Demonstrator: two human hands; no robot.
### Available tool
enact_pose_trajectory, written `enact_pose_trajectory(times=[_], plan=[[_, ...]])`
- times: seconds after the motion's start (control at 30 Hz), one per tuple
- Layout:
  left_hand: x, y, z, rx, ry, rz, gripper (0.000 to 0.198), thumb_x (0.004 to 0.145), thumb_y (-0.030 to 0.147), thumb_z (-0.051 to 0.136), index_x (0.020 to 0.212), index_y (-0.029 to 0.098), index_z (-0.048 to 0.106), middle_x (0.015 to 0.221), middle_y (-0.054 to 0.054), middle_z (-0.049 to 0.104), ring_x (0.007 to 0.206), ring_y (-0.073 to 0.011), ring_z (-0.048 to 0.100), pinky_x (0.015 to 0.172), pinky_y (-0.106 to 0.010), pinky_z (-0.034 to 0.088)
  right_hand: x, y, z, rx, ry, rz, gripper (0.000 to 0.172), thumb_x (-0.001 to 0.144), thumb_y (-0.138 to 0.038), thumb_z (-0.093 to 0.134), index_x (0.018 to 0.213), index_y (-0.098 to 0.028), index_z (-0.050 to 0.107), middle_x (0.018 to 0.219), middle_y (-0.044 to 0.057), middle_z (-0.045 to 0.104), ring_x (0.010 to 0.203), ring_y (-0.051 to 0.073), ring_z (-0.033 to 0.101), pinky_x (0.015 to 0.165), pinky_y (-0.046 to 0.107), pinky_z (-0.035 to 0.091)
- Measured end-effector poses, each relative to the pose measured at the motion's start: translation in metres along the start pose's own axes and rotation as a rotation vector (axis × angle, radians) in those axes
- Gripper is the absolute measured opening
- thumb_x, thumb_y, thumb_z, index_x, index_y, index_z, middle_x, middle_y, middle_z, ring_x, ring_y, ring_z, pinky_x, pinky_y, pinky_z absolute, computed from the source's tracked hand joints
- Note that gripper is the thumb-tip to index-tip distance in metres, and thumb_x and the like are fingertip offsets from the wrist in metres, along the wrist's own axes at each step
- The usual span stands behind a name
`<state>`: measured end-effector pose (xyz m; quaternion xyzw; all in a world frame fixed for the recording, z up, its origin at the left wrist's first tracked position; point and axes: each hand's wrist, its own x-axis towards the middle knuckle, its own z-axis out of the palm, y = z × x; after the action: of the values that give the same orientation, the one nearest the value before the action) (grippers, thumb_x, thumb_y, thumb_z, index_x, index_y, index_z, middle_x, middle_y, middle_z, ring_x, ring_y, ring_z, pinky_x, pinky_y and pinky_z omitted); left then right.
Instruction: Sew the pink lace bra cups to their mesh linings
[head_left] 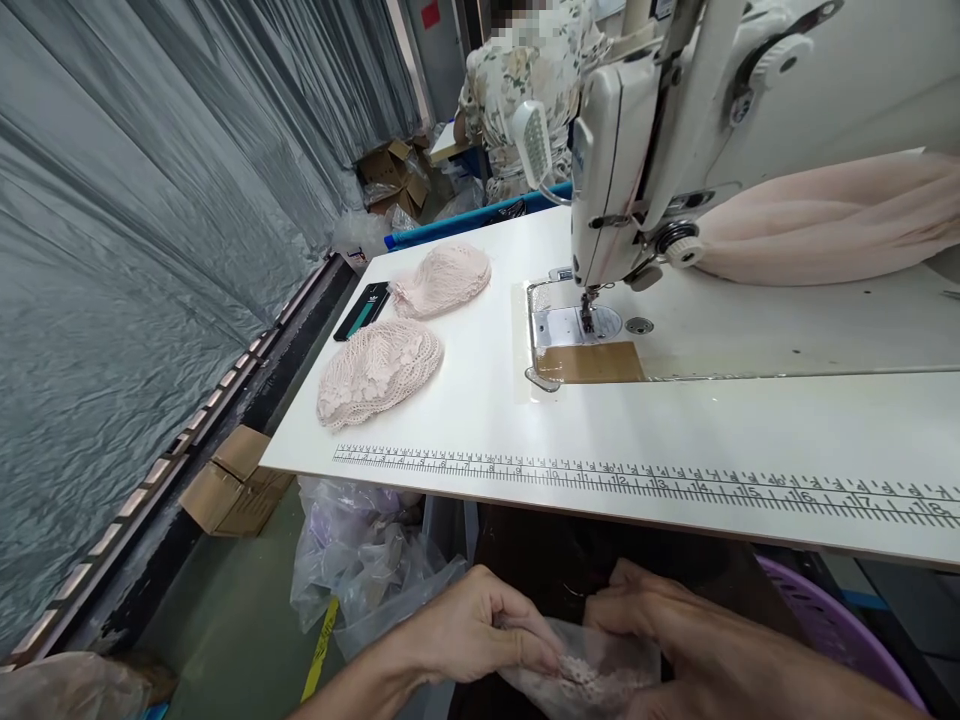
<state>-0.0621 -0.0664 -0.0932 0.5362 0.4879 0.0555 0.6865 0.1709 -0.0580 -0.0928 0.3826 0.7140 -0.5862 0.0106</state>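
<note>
Below the table's front edge, my left hand pinches pale pink lace fabric in a sheer or clear layer. My right hand is closed on the right side of the same bundle, its lower fingers partly hidden. On the white table lie two pale pink lace pieces, one nearer the front and one behind it. A white sewing machine stands at the right, its needle over the metal plate. Pink sheer fabric lies on the machine bed behind the needle area.
A dark phone-like object lies beside the lace pieces. Plastic bags hang under the table's left front, near a cardboard box. A purple basket is at lower right. Another person is beyond the table; grey curtains line the left.
</note>
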Motion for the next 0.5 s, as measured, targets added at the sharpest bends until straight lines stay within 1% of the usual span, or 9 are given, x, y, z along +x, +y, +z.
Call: enact_pose_trajectory(times=[0.03, 0.1, 0.17, 0.23, 0.3, 0.37, 0.43, 0.5], plan=[[-0.002, 0.0, -0.001, 0.009, 0.009, -0.004, 0.031, 0.07, 0.044, 0.072, 0.082, 0.015, 0.076, 0.073, -0.005, 0.072, 0.066, -0.0147, 0.064, 0.061, -0.019, 0.047, 0.0, -0.002, 0.002, 0.018, 0.02, 0.026, 0.018, 0.07, -0.03, 0.073, 0.084, -0.022, 0.066, 0.09, 0.002, 0.054, 0.092, 0.022, 0.053, 0.079, 0.031, 0.041], [-0.007, 0.002, -0.003, 0.014, -0.006, -0.012, 0.035, 0.069, 0.047, 0.072, 0.082, 0.015, 0.076, 0.072, -0.004, 0.072, 0.066, -0.0147, 0.064, 0.062, -0.02, 0.047, 0.002, -0.006, 0.003, 0.053, 0.034, 0.028, 0.004, 0.072, -0.022, 0.068, 0.073, -0.021, 0.065, 0.085, 0.001, 0.055, 0.091, 0.021, 0.053, 0.078, 0.03, 0.041], [-0.01, 0.005, -0.004, -0.023, -0.068, -0.034, 0.041, 0.062, 0.049, 0.077, 0.088, 0.017, 0.076, 0.076, -0.003, 0.072, 0.069, -0.0153, 0.064, 0.066, -0.02, 0.048, 0.005, -0.009, 0.003, 0.076, 0.018, -0.012, 0.005, 0.073, -0.02, 0.066, 0.069, -0.02, 0.064, 0.08, 0.0, 0.057, 0.087, 0.02, 0.054, 0.076, 0.029, 0.04], [-0.01, 0.008, -0.002, -0.07, -0.126, -0.062, 0.051, 0.051, 0.048, 0.083, 0.093, 0.019, 0.075, 0.081, -0.001, 0.073, 0.072, -0.0159, 0.065, 0.068, -0.021, 0.049, 0.008, -0.01, 0.0, 0.094, -0.019, -0.073, 0.007, 0.073, -0.022, 0.068, 0.067, -0.02, 0.064, 0.075, 0.0, 0.058, 0.085, 0.02, 0.053, 0.074, 0.028, 0.04], [-0.006, 0.009, 0.001, -0.095, -0.146, -0.078, 0.053, 0.047, 0.049, 0.084, 0.091, 0.019, 0.075, 0.081, -0.001, 0.073, 0.072, -0.0161, 0.066, 0.068, -0.021, 0.05, 0.01, -0.007, -0.003, 0.115, -0.053, -0.131, 0.009, 0.074, -0.024, 0.065, 0.067, -0.019, 0.065, 0.071, -0.001, 0.058, 0.081, 0.019, 0.054, 0.07, 0.027, 0.04], [-0.001, 0.008, 0.002, -0.093, -0.149, -0.082, 0.05, 0.051, 0.051, 0.082, 0.086, 0.017, 0.076, 0.076, -0.002, 0.072, 0.07, -0.016, 0.066, 0.067, -0.021, 0.051, 0.009, -0.002, -0.008, 0.142, -0.089, -0.186, 0.018, 0.081, -0.029, 0.059, 0.07, -0.017, 0.066, 0.067, 0.0, 0.056, 0.074, 0.017, 0.053, 0.065, 0.025, 0.04], [0.002, 0.006, 0.001, -0.098, -0.162, -0.074, 0.046, 0.055, 0.051, 0.08, 0.085, 0.017, 0.076, 0.074, -0.003, 0.072, 0.069, -0.0154, 0.066, 0.067, -0.021, 0.052, 0.006, 0.004, -0.012, 0.171, -0.126, -0.228, 0.032, 0.087, -0.039, 0.051, 0.073, -0.015, 0.068, 0.066, 0.001, 0.056, 0.068, 0.015, 0.052, 0.063, 0.025, 0.041], [0.003, 0.003, -0.002, -0.104, -0.178, -0.056, 0.04, 0.058, 0.047, 0.08, 0.085, 0.017, 0.076, 0.074, -0.003, 0.072, 0.068, -0.0146, 0.066, 0.068, -0.021, 0.052, 0.003, 0.01, -0.015, 0.195, -0.159, -0.252, 0.043, 0.088, -0.048, 0.049, 0.076, -0.013, 0.07, 0.067, 0.002, 0.057, 0.068, 0.016, 0.053, 0.063, 0.026, 0.042]])
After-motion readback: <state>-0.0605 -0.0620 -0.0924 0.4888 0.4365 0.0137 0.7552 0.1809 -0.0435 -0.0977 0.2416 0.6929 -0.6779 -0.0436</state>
